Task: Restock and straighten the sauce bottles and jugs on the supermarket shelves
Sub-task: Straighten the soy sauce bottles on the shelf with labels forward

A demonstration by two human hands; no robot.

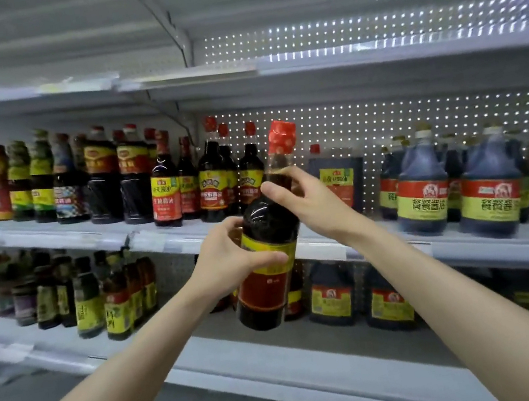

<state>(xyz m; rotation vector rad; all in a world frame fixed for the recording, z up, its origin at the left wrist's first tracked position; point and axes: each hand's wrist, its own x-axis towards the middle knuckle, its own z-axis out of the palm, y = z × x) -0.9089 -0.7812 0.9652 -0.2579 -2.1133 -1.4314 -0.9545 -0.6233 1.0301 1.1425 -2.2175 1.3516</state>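
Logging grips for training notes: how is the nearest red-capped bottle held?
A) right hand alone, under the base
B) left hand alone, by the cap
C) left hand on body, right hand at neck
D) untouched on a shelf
C: the left hand wraps the labelled body of the bottle while the right hand grips its neck.
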